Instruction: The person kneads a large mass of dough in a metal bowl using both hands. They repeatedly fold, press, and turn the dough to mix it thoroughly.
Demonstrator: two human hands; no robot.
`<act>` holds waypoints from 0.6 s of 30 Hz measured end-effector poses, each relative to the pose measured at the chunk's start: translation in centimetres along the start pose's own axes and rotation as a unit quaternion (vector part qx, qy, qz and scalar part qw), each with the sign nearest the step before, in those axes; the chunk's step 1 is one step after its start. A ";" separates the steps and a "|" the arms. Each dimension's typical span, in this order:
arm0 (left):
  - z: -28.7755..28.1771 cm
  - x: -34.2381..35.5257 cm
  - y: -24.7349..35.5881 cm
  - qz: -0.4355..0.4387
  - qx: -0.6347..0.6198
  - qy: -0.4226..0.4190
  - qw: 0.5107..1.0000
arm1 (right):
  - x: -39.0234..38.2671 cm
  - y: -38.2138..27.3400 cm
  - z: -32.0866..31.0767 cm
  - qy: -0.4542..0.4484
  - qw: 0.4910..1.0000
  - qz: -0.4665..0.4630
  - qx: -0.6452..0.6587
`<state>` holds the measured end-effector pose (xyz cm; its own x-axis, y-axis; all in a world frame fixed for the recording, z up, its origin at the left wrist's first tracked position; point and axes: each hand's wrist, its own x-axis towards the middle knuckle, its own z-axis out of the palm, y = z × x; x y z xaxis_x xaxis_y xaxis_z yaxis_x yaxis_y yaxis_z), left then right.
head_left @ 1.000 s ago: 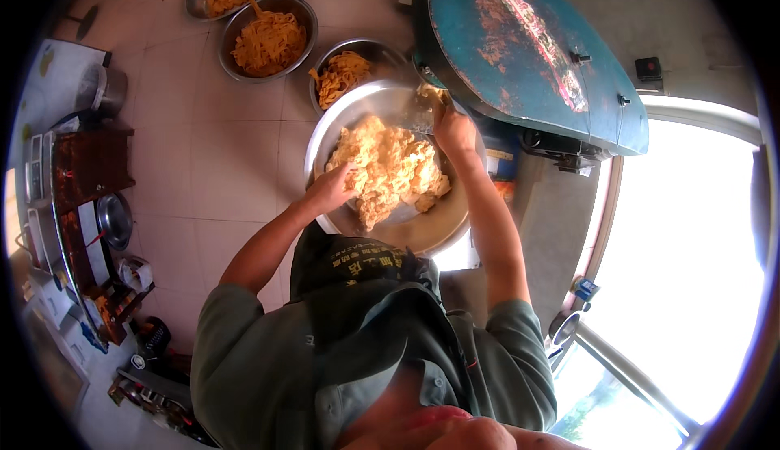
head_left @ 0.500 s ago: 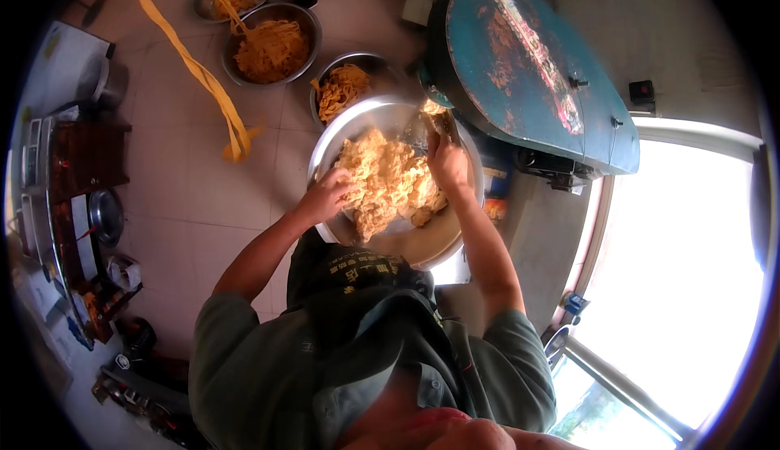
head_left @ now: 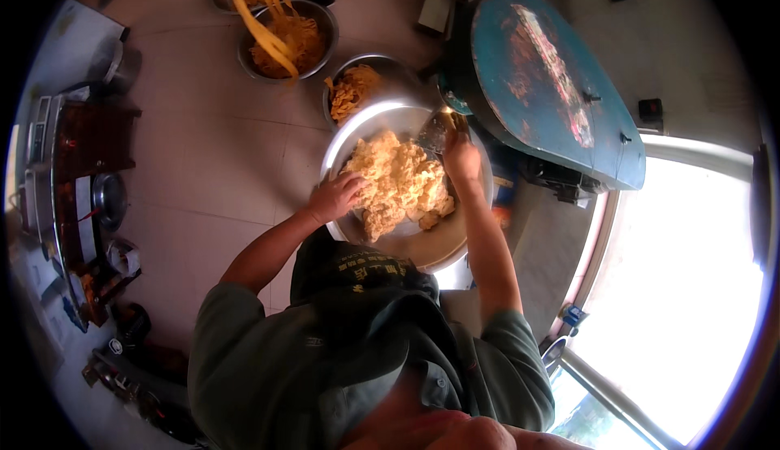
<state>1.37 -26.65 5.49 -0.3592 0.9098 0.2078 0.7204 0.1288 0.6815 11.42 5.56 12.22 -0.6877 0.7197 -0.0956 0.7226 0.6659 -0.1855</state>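
A large metal basin (head_left: 335, 153) in front of me holds a lumpy heap of crumbly yellow dough (head_left: 398, 182). My left hand (head_left: 337, 196) lies at the dough's left edge, its fingers stretched out and touching it. At the basin's far right rim, my right hand (head_left: 462, 162) grips a scraper (head_left: 435, 131) with a wide, dark blade; the blade stands inside the basin beside the dough. Part of the handle is hidden by my fingers.
A worn green machine housing (head_left: 544, 84) stands at the right, close to the basin's rim. Metal bowls of yellow dough strips (head_left: 355, 88) sit beyond. Long yellow strips (head_left: 260, 28) hang over one bowl (head_left: 327, 23). A wooden stand (head_left: 89, 153) is at the left.
The hanging strips have swung right, over the bowl. The whole view has shifted slightly. My left hand stays at the dough and my right hand still holds the scraper near the far rim.
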 end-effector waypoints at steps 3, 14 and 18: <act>-0.8 0.6 0.5 -0.046 -0.057 -0.015 0.997 | -1.6 0.4 -0.1 0.123 0.983 -0.130 0.031; -0.4 1.3 0.5 -0.019 -0.033 -0.020 0.999 | 1.1 -0.6 -1.5 0.054 0.998 -0.005 0.037; -0.9 0.9 0.8 0.008 0.014 -0.023 1.000 | -1.4 -0.6 -1.8 0.092 0.993 -0.051 0.050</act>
<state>1.08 -26.05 6.86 -0.3208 0.9289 0.1848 0.7426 0.1256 0.6579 12.04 4.52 14.23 -0.7258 0.6795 0.1072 0.6331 0.7207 -0.2822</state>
